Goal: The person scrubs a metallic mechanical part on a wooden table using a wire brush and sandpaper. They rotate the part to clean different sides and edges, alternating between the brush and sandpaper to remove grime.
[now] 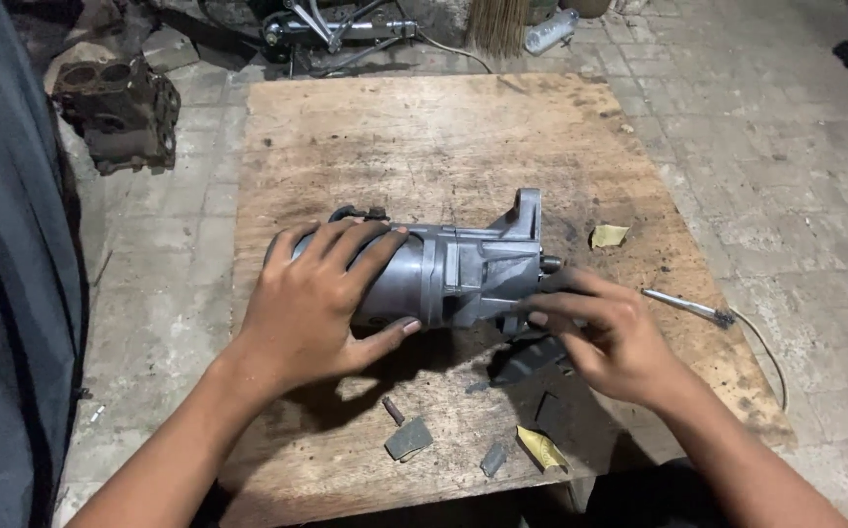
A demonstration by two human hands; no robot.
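Two bare forearms enter from the lower edge of the head view, one at lower left and one at lower right. Neither arm shows a sleeve; both are uncovered from the frame edge to the wrist. The left hand (318,308) wears no glove, ring, watch or wrist strap. Its fingernails are short; the thumbnail shows pale and clean-edged. The right hand (612,337) is likewise ungloved, with no jewellery or strap visible. Its fingertips appear darkened, as with grime, though the dim light makes this uncertain. No bandage, tattoo or other marking can be made out on either arm.
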